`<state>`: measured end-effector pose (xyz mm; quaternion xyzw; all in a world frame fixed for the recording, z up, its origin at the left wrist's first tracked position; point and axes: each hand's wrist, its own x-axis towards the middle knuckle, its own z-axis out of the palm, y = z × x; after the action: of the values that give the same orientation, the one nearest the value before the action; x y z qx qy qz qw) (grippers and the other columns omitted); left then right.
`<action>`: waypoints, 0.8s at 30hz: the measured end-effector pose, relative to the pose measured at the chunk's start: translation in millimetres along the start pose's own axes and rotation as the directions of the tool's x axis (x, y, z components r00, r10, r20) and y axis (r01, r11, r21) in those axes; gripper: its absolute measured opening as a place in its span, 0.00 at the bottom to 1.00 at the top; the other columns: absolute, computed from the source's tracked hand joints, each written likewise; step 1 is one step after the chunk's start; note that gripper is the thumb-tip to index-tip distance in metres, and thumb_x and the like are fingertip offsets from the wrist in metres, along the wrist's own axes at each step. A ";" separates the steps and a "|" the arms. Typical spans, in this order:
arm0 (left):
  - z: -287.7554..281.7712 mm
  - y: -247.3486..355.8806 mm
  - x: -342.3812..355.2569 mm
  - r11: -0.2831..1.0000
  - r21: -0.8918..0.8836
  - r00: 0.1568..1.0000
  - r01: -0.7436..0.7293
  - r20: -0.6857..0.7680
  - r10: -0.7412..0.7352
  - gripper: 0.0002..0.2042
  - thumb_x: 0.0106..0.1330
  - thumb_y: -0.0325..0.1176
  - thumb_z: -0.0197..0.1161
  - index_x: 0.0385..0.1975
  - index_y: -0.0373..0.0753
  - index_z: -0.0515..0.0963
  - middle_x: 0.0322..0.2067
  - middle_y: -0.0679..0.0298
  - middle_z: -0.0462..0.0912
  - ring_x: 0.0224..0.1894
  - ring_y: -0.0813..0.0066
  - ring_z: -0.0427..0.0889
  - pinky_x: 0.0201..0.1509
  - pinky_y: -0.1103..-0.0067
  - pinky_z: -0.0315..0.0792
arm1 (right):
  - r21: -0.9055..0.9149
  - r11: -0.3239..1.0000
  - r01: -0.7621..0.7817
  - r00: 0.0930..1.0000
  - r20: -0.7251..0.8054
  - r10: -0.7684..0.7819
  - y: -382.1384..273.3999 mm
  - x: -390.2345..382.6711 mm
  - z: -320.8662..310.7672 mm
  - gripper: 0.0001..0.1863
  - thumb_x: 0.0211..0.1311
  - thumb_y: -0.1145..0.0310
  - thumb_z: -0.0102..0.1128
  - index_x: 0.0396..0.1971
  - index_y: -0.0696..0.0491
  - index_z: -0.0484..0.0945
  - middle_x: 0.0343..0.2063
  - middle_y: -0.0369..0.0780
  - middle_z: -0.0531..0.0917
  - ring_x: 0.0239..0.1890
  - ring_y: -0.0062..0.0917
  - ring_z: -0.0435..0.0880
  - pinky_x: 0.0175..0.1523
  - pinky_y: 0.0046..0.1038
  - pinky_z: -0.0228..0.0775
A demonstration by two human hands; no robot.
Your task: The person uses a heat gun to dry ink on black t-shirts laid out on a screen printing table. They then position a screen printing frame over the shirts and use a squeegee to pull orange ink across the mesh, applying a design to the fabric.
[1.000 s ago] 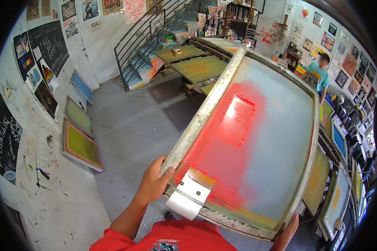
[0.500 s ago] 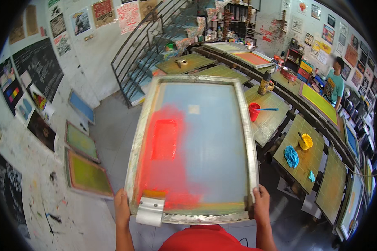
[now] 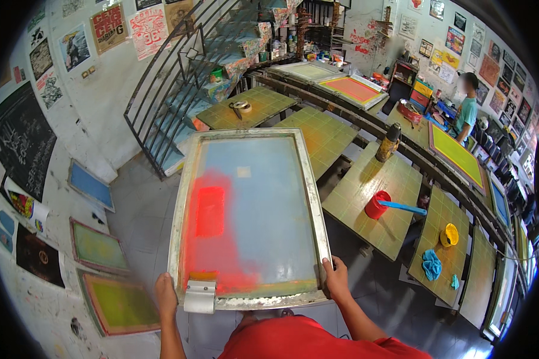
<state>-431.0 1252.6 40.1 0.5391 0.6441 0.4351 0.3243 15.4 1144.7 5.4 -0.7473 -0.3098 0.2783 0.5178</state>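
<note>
Both hands grip the near corners of a metal-framed printing screen (image 3: 248, 218) stained red: left hand (image 3: 165, 294), right hand (image 3: 336, 279). The screen hangs over the floor, left of the green tabletop (image 3: 365, 191).

One view only here, a head-worn fisheye looking steeply down and forward from the person's own height. The red shirt (image 3: 305, 341) fills the lower edge, close under the lens. A screen frame (image 3: 248, 218) sits near at centre, the staircase (image 3: 191, 78) bends across the top, and the long worktop (image 3: 395, 191) curves off toward the right rim.
</note>
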 end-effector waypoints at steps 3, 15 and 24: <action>36.6 -4.8 79.6 0.996 -0.059 0.995 -0.064 0.077 0.068 0.18 0.72 0.41 0.46 0.25 0.31 0.70 0.22 0.64 0.69 0.28 0.75 0.66 0.35 0.74 0.64 | 0.060 0.995 -0.075 0.995 -0.059 0.078 -13.1 26.5 23.4 0.25 0.61 0.58 0.59 0.46 0.67 0.75 0.42 0.53 0.80 0.46 0.36 0.79 0.53 0.32 0.67; 258.7 45.1 395.5 0.956 -0.143 0.840 -0.255 0.458 0.292 0.24 0.72 0.47 0.46 0.25 0.29 0.73 0.22 0.57 0.75 0.27 0.72 0.70 0.36 0.72 0.65 | 0.051 0.998 -0.049 0.829 -0.556 0.069 -13.3 177.3 108.9 0.24 0.60 0.57 0.59 0.41 0.67 0.77 0.35 0.54 0.81 0.40 0.38 0.80 0.49 0.35 0.68; 390.4 46.4 494.7 0.921 -0.095 0.776 -0.378 0.510 0.371 0.27 0.72 0.50 0.45 0.23 0.29 0.72 0.20 0.54 0.73 0.26 0.69 0.69 0.34 0.69 0.64 | 0.113 0.990 -0.079 0.754 -0.643 0.133 -0.9 267.9 128.8 0.24 0.61 0.58 0.59 0.41 0.67 0.76 0.37 0.55 0.81 0.41 0.41 0.80 0.49 0.36 0.68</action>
<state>-168.8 1819.9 -52.7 0.7553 0.4153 0.3253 0.3888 95.3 1423.6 -59.0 -0.7928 -0.0576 0.0435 0.6052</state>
